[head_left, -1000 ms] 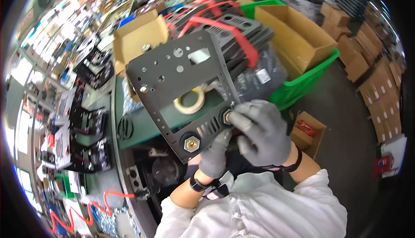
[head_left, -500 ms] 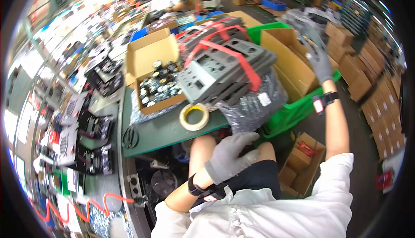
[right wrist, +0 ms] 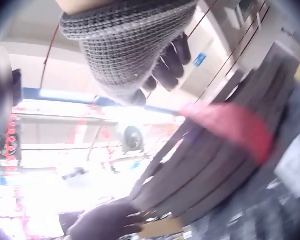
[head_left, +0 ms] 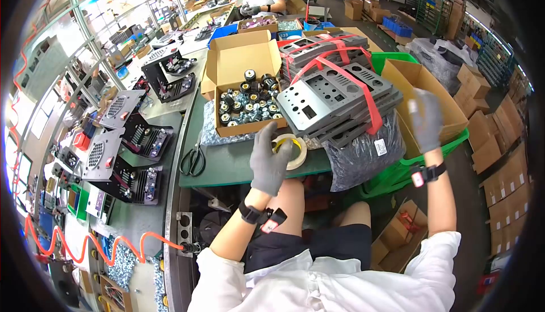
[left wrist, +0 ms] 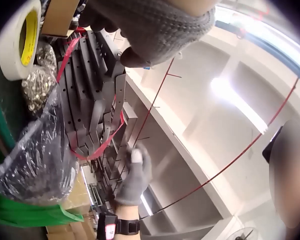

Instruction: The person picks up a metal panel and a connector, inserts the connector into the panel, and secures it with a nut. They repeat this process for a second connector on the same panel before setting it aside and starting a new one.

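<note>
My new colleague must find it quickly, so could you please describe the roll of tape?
Start from the green tabletop, then find the open cardboard box beside the strapped stack of grey panels. Near the tabletop's front edge, the roll of tape lies partly behind the left hand in the head view. Its pale ring shape and yellow inside set it apart from the box and panels.

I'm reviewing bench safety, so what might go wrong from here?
The plastic-wrapped bundle seems to overhang the front edge of the table and might slip off. The left hand, close to the tape roll, could knock it. The uneven stack of panels might shift if bumped.
</note>
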Demonstrator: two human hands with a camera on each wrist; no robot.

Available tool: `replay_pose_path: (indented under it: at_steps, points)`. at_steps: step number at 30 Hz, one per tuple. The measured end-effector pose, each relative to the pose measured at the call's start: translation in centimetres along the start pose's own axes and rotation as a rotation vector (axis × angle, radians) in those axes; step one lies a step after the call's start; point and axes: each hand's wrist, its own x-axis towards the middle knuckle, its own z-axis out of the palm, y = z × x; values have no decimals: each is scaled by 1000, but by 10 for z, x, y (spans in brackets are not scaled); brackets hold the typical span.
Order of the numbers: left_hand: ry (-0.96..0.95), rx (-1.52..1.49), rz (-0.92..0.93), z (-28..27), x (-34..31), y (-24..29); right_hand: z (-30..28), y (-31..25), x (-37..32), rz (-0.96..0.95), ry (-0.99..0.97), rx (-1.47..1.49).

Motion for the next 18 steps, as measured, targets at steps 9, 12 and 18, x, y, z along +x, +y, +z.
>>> replay_pose_path:
  at_steps: [9, 12, 18]
  points:
    - [-115, -96, -49, 21, -11, -20, 74, -196, 35, -199, -714, -183]
    - [-155, -188, -92, 4, -10, -28, 69, -213, 27, -181, -606, -30]
    - [-357, -507, -199, -20, -14, -29, 39, -240, 28, -463, -33, 172]
